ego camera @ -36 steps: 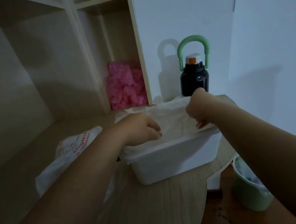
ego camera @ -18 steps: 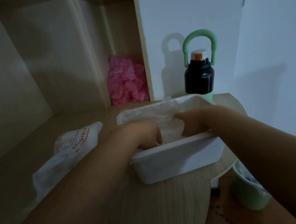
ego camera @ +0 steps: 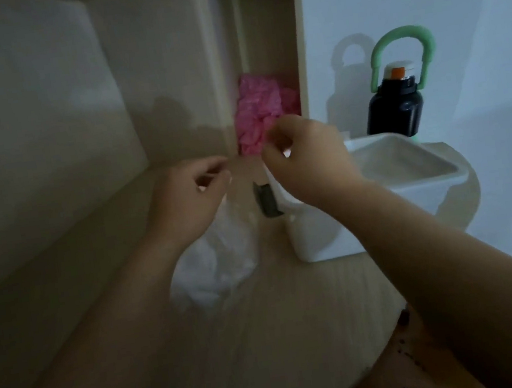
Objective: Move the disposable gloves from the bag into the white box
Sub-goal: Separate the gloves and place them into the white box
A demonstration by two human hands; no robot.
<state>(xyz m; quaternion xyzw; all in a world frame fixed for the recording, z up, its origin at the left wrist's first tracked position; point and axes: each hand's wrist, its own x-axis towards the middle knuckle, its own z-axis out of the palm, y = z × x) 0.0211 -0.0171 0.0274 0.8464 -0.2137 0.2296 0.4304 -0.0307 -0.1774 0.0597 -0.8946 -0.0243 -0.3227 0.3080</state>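
A clear plastic bag (ego camera: 220,257) stands on the wooden desk, left of the white box (ego camera: 418,198). My left hand (ego camera: 187,199) pinches the bag's left upper edge. My right hand (ego camera: 305,161) pinches its right upper edge, and the mouth is held up between them. Crumpled translucent gloves show through the lower part of the bag. The white box sits at the desk's right end, and pale glove film lies inside it.
A black bottle (ego camera: 396,110) with a green loop handle stands behind the box against the white wall. A pink crumpled bundle (ego camera: 257,115) fills a narrow shelf niche behind my hands. A small dark object (ego camera: 267,200) stands between bag and box. The desk's curved edge lies at lower right.
Both hands have left the white box, where they were pressing gloves down, and moved left to the bag. They now hold its top edges up. The view has turned left.
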